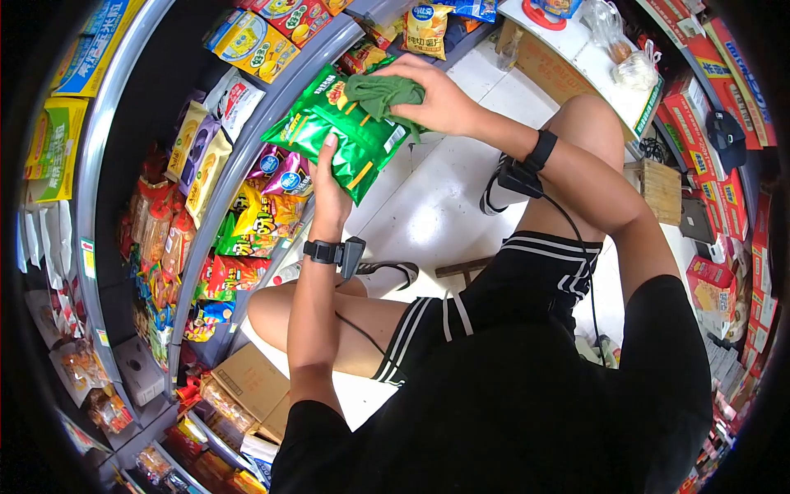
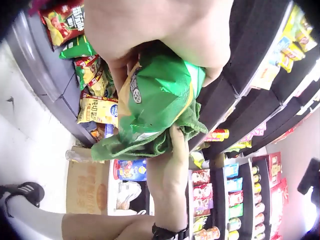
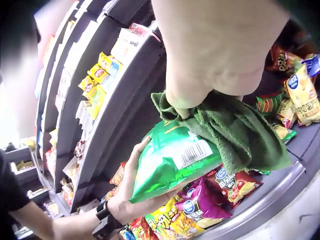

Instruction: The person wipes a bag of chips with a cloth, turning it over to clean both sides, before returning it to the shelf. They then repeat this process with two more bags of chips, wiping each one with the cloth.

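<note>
You hold a shiny green snack bag [image 1: 350, 144] in your left hand [image 1: 329, 193], above the white tiled floor [image 1: 428, 202] and beside a curved shelf with a grey edge [image 1: 276, 103]. The left hand is closed around one side of the bag, its thumb lying on the face turned up to you and its fingers reaching underneath. Your right hand [image 1: 432, 97] grasps a bunched dark green cloth [image 1: 383, 92], which lies against the upper part of the bag. In the right wrist view, the cloth's loose folds hang over one end of the bag, near a white barcode label [image 3: 192, 153].

You have a black strap with a small device on each wrist. Your bare knees are bent on both sides of the lower view, and you wear a black top, black shorts with white stripes, white socks and dark shoes.

Close to the green bag, the shelf carries purple snack bags [image 1: 288, 174] and yellow ones [image 1: 263, 216]. An open cardboard box [image 1: 251, 383] sits near your left knee. Farther off, a white tabletop [image 1: 568, 41] bears a clear plastic bag [image 1: 607, 29].
</note>
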A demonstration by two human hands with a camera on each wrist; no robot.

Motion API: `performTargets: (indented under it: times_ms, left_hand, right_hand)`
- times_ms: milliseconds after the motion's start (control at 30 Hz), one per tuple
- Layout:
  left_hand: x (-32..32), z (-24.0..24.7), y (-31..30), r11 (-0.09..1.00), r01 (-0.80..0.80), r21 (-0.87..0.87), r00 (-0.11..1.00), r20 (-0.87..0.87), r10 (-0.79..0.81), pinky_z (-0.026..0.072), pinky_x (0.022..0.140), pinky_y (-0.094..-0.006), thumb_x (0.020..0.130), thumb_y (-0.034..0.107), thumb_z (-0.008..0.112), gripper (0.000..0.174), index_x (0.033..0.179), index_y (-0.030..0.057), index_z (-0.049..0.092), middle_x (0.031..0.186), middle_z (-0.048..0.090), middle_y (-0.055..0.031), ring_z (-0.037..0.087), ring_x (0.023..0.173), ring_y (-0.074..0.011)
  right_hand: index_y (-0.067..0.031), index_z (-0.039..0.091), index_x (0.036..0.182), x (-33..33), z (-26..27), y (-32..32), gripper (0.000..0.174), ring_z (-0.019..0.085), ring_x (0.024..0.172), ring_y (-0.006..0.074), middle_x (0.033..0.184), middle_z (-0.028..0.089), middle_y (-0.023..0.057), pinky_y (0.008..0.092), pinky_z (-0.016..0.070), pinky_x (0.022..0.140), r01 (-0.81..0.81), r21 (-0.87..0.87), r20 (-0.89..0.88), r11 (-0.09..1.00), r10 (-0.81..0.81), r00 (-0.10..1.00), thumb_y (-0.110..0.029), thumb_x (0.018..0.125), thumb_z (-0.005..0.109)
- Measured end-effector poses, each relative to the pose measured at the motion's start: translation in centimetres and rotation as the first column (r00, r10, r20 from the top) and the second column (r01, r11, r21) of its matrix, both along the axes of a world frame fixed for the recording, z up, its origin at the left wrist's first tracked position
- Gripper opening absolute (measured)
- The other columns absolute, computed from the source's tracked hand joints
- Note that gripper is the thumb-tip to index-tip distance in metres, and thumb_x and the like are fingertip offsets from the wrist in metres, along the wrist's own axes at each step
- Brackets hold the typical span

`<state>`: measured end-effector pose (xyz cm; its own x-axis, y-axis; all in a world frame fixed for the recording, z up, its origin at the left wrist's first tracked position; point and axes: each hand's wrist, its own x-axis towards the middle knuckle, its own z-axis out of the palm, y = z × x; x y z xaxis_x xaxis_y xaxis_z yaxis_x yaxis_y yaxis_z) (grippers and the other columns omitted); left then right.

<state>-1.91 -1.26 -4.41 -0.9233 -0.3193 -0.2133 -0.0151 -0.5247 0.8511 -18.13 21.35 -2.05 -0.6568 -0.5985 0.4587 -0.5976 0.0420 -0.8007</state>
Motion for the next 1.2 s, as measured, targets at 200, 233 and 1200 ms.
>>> performTargets:
  times_ms: [200,233,1200]
  left_hand:
    - [0.6,1.9,-0.7,0.997,-0.074,0.019,0.997,-0.015,0.074,0.0578,0.115,-0.043,0.111,0.041,0.075,0.053,0.15,0.0064,0.066,0.142,0.076,-0.0071,0.075,0.128,-0.0243]
    - [0.5,1.9,-0.9,0.995,-0.103,0.01,0.995,-0.003,0.103,0.0595,0.114,-0.0441,0.111,0.042,0.075,0.055,0.151,0.0053,0.065,0.142,0.076,-0.0086,0.075,0.127,-0.0254]
    - [0.0,1.2,-1.3,0.994,-0.106,0.031,0.994,-0.006,0.107,0.0572,0.113,-0.0422,0.112,0.046,0.07,0.052,0.147,0.0077,0.066,0.141,0.076,-0.0069,0.074,0.126,-0.0249]
  right_hand:
    - [-0.01,0.078,0.143,0.1,0.2,0.1,0.055,0.07,0.125,0.0352,0.129,0.068,0.0142,0.0444,0.0569,0.11,-0.152,0.066,0.025,0.986,0.151,0.988,-0.014,0.089,0.088]
    - [-0.0099,0.078,0.141,0.0,0.3,0.2,0.053,0.07,0.126,0.0355,0.129,0.068,0.0143,0.0446,0.057,0.11,-0.177,0.098,0.034,0.979,0.175,0.984,-0.015,0.089,0.087]
    - [-0.0287,0.068,0.159,5.3,3.1,0.0,0.089,0.065,0.127,0.0332,0.145,0.063,0.0071,0.045,0.0655,0.099,-0.275,0.356,-0.421,0.893,0.416,0.806,-0.002,0.076,0.085]
